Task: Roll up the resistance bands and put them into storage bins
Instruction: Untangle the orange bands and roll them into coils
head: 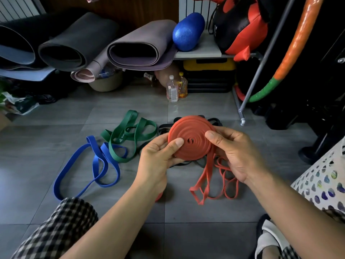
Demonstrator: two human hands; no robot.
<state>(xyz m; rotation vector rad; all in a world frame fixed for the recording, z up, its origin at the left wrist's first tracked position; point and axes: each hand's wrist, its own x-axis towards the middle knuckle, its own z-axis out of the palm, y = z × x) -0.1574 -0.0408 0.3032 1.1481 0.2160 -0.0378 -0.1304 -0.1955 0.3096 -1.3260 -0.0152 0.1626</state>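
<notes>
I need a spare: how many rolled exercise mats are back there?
4: black-and-blue mat far left, dark grey mat beside it, small pink mat tucked below, mauve mat beside the blue foam roller. More may be hidden.

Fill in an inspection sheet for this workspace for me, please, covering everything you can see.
Surface: grey tiled floor, with bands lying on it.
Job's things: orange band mostly coiled into a flat spiral, its loose end trailing to the floor; blue band, green band and black bands lie unrolled; white perforated basket at the right edge.
Clutter: two bottles standing on the floor; plastic bag at the left.
Hands: left hand and right hand both grip the orange coil, thumbs on its face.
Cables: nothing seen.
Surroundings: rolled mats, blue foam roller and red-and-black bag behind; yellow-lidded box below; orange-and-green hoop at the right.
</notes>
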